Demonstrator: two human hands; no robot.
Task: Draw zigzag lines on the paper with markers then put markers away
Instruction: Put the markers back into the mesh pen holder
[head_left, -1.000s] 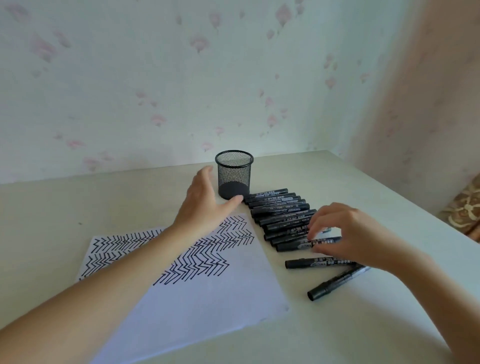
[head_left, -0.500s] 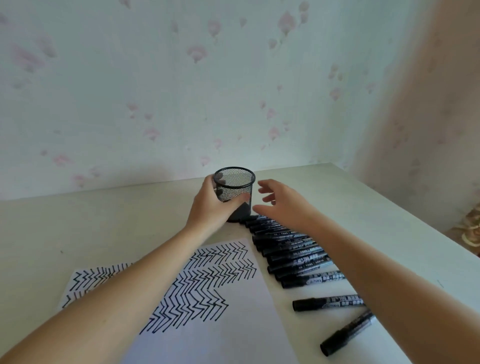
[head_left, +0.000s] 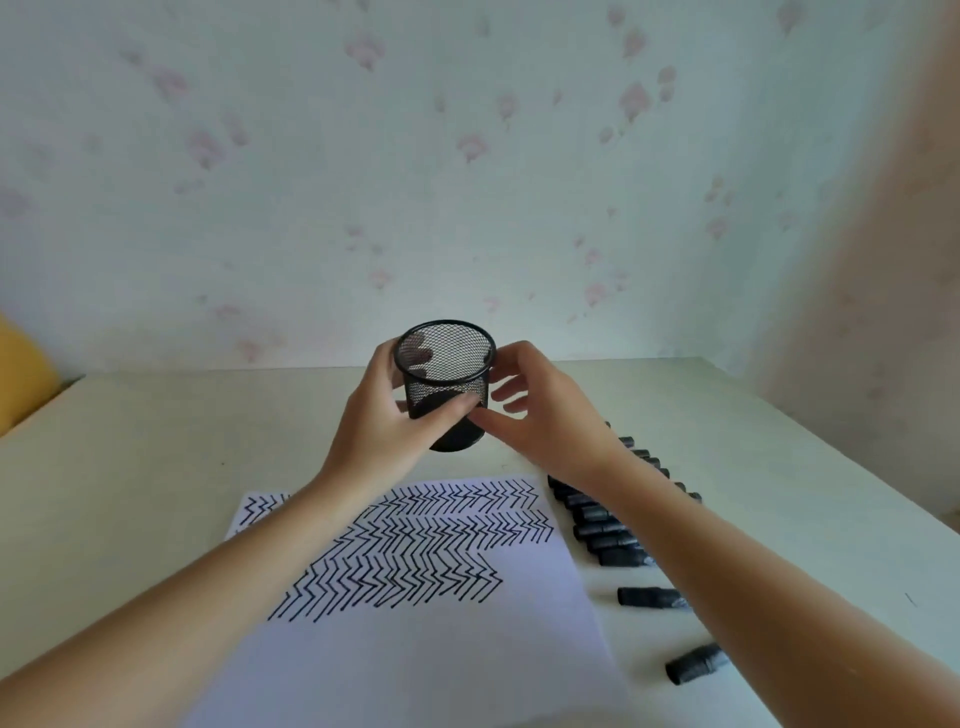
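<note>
cup behind paper — markers right, partly hidden, maybe touching

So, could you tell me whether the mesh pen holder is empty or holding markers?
Empty: through the mesh pen holder only fingers show, and the markers lie on the table.
</note>
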